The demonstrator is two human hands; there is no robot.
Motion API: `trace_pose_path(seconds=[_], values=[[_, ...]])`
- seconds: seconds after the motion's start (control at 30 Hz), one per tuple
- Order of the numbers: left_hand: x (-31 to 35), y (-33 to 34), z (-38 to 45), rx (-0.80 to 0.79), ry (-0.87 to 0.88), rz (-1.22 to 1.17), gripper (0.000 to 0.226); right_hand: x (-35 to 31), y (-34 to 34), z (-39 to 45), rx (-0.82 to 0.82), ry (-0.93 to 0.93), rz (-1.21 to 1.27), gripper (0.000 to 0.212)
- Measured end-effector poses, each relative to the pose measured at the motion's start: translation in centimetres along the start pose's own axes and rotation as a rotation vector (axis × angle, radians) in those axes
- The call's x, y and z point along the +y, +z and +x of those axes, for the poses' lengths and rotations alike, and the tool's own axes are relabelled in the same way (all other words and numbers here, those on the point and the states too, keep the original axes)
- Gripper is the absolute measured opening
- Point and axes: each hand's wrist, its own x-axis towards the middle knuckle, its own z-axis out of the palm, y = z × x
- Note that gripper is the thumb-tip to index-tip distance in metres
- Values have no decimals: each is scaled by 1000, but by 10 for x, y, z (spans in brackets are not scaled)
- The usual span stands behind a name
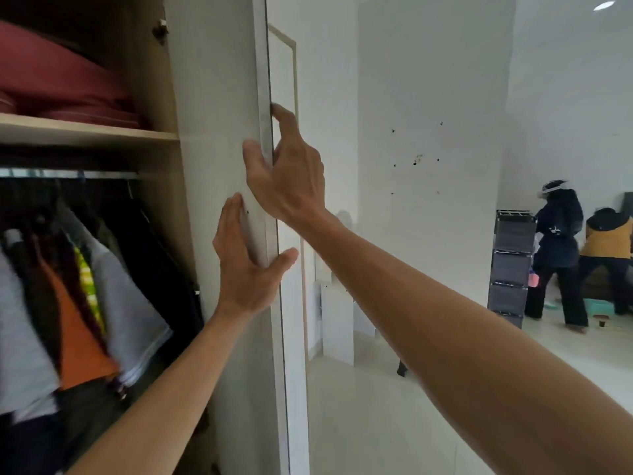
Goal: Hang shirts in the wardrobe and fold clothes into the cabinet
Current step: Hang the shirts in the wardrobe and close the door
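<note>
1. Both hands are working on the door (pixel 219 97) of the wardrobe (pixel 150 80); the door is standing open, edge-on to the camera, its long axis running upright, its free edge lying directly under the fingers.
2. The right hand (pixel 291 176) is the higher of the two; its thumb is lying on the near face and its fingers (pixel 282 113) are curling round the edge to the far face, so it is holding the door.
3. The left hand (pixel 245 265) is sitting just below; its fingers are straight and flat against the near face, the thumb spreading wide past the edge; it is pressing, not gripping.
4. Judging by this, the door is being swung, and the coming move is turning on that edge; which way, I cannot tell.
5. The shirts (pixel 85 286) are hanging from one rail (pixel 68 173) left of the door, under one shelf (pixel 89 132); blur is preventing an exact count, though several are showing.
6. Red bedding (pixel 58 80) is lying on the shelf.
7. Two people (pixel 561 255) are standing far right beside one dark rack (pixel 512 265).
</note>
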Motion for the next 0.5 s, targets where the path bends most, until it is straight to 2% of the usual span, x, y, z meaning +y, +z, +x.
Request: trace_pose_path(seconds=[0.13,0.2,0.3,0.43,0.5], values=[[-6,-71,-7,-122,-10,-194,102,-42,43,-13,58,-91,181,62],[-6,-104,-9,-166,-28,-196,98,-61,63,-18,52,-100,224,68],[-10,-159,-10,-173,-23,-73,78,-94,100,-25,19,-94,315,72],[-22,-220,-13,-70,-14,157,27,-130,153,-29,1,-148,361,81],[-25,-243,-12,8,-30,301,26,-142,177,-29,-32,-172,287,86]])
